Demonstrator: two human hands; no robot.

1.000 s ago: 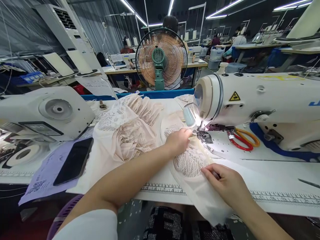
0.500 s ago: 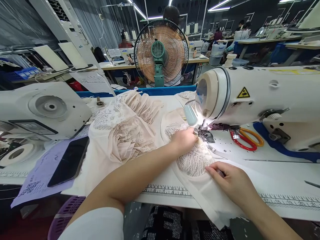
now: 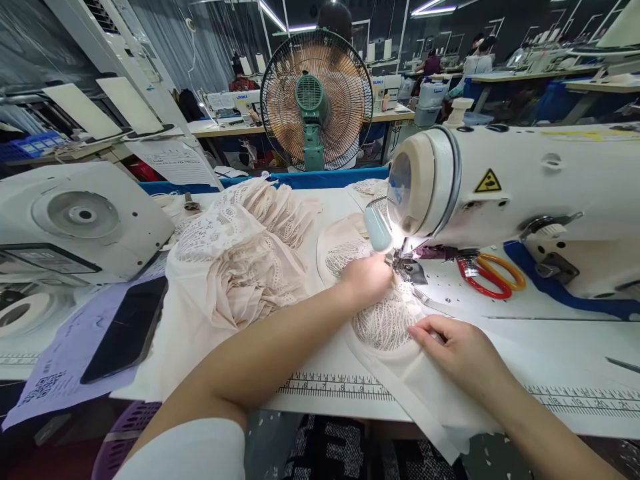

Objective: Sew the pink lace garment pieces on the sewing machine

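A cream lace bra (image 3: 385,327) lies under the lit needle area of a white sewing machine (image 3: 510,180). My left hand (image 3: 367,280) is closed on the fabric right beside the presser foot (image 3: 400,261), its fingertips partly hidden. Nearer the front, my right hand (image 3: 455,347) pinches the edge of the lace cup between thumb and fingers. A plain strip of the bra hangs over the table's front edge. To the left of my left hand sits a pile of matching lace pieces (image 3: 255,267).
Red-handled scissors (image 3: 485,280) lie beneath the machine arm, against an orange-handled pair. On the left are a black phone (image 3: 127,330) on a purple sheet and a second machine head (image 3: 85,220). A green fan (image 3: 315,100) stands behind the table. Tweezers-like metal tips (image 3: 623,365) show at right.
The view has shifted slightly, so most things sit a little further left and higher. Both hands keep nearly the same places on the bra.
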